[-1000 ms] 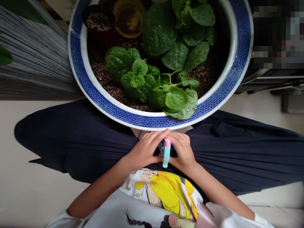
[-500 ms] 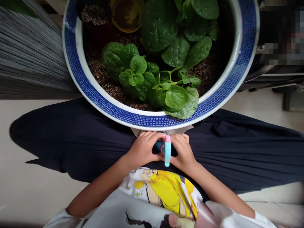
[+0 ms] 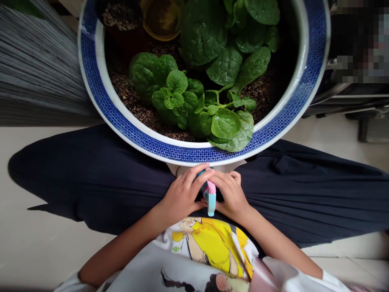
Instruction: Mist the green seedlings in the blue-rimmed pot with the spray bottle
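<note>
Between my knees, close to my lap, is a small spray bottle with a light blue and pink spray head [image 3: 211,199]. My left hand [image 3: 182,194] curls round it from the left, fingertips laid over the top near the pink nozzle. From the other side my right hand [image 3: 233,192] closes on the bottle, its fingers meeting those of the left. Most of the bottle's dark blue body is hidden by the hands. Just beyond them stands a large white pot [image 3: 194,153] with a blue patterned rim.
Wet green leafy plants [image 3: 226,123] grow from the speckled soil [image 3: 127,91], one leaf hanging over the near rim. A small dark pot [image 3: 121,18] and a yellow-rimmed container [image 3: 162,20] sit inside at the back. Grey hanging strands [image 3: 39,73] are at left, metal bars [image 3: 349,96] at right.
The spray head has tipped, its pink nozzle now lower and nearer my body. My left fingers have moved up and over the top of the bottle.
</note>
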`<state>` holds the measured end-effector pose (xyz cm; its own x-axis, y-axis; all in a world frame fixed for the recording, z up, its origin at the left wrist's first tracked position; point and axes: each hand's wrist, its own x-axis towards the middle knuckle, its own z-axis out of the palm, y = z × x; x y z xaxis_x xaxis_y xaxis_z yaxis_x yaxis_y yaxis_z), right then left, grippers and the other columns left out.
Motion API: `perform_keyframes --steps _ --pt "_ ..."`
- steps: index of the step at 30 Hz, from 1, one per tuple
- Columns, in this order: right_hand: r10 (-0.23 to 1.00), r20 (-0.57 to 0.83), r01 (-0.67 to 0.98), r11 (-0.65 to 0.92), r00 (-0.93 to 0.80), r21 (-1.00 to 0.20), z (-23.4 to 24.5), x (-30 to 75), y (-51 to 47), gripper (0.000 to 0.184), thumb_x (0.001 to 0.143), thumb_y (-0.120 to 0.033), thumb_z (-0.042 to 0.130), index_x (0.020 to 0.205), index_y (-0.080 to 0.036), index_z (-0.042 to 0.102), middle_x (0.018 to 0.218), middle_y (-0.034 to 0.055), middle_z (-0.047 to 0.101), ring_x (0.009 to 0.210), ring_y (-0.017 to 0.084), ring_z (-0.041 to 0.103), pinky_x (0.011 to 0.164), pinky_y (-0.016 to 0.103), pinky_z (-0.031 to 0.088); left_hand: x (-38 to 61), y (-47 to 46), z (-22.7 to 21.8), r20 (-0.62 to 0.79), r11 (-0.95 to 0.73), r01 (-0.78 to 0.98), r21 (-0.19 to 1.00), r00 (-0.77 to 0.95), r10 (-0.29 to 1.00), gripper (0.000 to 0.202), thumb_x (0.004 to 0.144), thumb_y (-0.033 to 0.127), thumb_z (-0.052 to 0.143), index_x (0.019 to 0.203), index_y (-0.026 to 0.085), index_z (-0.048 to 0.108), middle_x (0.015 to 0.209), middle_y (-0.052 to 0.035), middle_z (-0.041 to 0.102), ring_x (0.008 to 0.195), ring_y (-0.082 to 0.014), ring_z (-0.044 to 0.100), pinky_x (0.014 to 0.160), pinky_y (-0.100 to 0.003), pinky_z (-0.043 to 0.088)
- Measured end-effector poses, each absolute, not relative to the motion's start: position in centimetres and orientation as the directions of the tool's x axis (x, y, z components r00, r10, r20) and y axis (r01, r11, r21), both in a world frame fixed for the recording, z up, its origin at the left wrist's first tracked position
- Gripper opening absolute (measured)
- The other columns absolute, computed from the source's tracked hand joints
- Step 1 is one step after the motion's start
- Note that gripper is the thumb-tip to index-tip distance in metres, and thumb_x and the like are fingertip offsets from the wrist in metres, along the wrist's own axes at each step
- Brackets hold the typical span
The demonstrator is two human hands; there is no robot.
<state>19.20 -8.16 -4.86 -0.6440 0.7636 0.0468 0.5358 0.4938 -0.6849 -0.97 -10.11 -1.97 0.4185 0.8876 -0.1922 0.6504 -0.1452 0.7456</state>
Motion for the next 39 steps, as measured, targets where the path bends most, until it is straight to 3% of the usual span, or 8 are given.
perform_keyframes --steps 4,10,18,21,25,28,32,39 --pt "0.767 0.1 0.525 0.522 -0.634 -0.672 -4.5 19.2 -8.0 0.053 0.089 -0.034 0.062 0.136 -0.022 0.041 0.129 0.0145 0.064 0.112 0.029 0.062 0.09 0.042 0.033 -1.2 -9.7 -1.9 -0.112 -0.253 0.646 0.72 0.468 0.877 0.065 0.092 0.036 0.061 0.148 0.022 0.03 0.15 -0.013 0.046 0.137 -0.027 0.046 0.11 -0.042 0.04" --pt "0.773 0.1 0.534 0.518 -0.626 -0.668 -4.5 19.1 -7.8 0.057 0.088 -0.034 0.062 0.139 -0.021 0.04 0.125 0.0145 0.066 0.106 0.028 0.065 0.086 0.04 0.037 -1.3 -9.2 -1.7 -0.153 -0.203 0.623 0.755 0.469 0.87 0.062 0.092 0.039 0.063 0.145 0.019 0.038 0.147 -0.011 0.052 0.134 -0.0257 0.051 0.107 -0.039 0.042" --pt "0.78 0.136 0.467 0.494 -0.61 -0.734 -4.8 19.0 -8.0 0.051 0.088 -0.027 0.06 0.136 -0.02 0.042 0.114 0.0132 0.069 0.101 0.028 0.066 0.086 0.042 0.045 -1.3 -9.5 -2.3 -0.158 -0.169 0.633 0.756 0.426 0.891 0.053 0.09 0.041 0.064 0.136 0.02 0.049 0.126 -0.0099 0.066 0.108 -0.0281 0.063 0.092 -0.041 0.047" --pt "0.77 0.139 0.444 0.494 -0.622 -0.747 -5.0 19.0 -8.0 0.05 0.089 -0.026 0.059 0.136 -0.021 0.042 0.115 0.0127 0.068 0.104 0.028 0.065 0.097 0.049 0.044 -1.4 -9.4 -2.5 -0.152 -0.149 0.622 0.768 0.404 0.902 0.055 0.087 0.042 0.068 0.134 0.02 0.049 0.126 -0.0089 0.066 0.111 -0.0276 0.06 0.097 -0.041 0.045" --pt "0.741 0.114 0.427 0.497 -0.661 -0.755 -5.4 19.2 -8.0 0.053 0.091 -0.025 0.056 0.14 -0.02 0.038 0.128 0.015 0.062 0.124 0.029 0.057 0.111 0.057 0.035 -1.3 -9.2 -2.4 -0.119 -0.168 0.613 0.772 0.399 0.909 0.065 0.084 0.042 0.072 0.138 0.02 0.045 0.137 -0.0103 0.058 0.126 -0.0274 0.052 0.108 -0.041 0.039" --pt "0.742 0.1 0.411 0.473 -0.663 -0.779 -5.5 19.3 -7.8 0.059 0.09 -0.031 0.059 0.143 -0.021 0.034 0.135 0.0162 0.057 0.13 0.031 0.052 0.108 0.057 0.04 -1.2 -9.1 -2.1 -0.109 -0.201 0.614 0.763 0.429 0.897 0.074 0.084 0.042 0.071 0.146 0.021 0.036 0.146 -0.0114 0.051 0.133 -0.0278 0.047 0.113 -0.043 0.035" --pt "0.763 0.142 0.396 0.474 -0.63 -0.787 -4.9 19.2 -7.3 0.062 0.087 -0.032 0.064 0.141 -0.02 0.037 0.132 0.0171 0.059 0.122 0.032 0.057 0.097 0.051 0.05 -1.2 -9.1 -1.9 -0.144 -0.2 0.619 0.759 0.46 0.876 0.078 0.084 0.038 0.071 0.148 0.021 0.032 0.15 -0.0115 0.047 0.136 -0.0278 0.045 0.113 -0.043 0.036" --pt "0.763 0.188 0.332 0.471 -0.618 -0.817 -4.4 18.8 -6.9 0.056 0.085 -0.027 0.067 0.135 -0.018 0.044 0.121 0.0152 0.063 0.111 0.029 0.06 0.094 0.046 0.051 -1.0 -9.3 -2.1 -0.037 -0.225 0.62 0.751 0.38 0.924 0.066 0.077 0.032 0.074 0.135 0.017 0.047 0.132 -0.0125 0.064 0.118 -0.0288 0.062 0.099 -0.042 0.048"
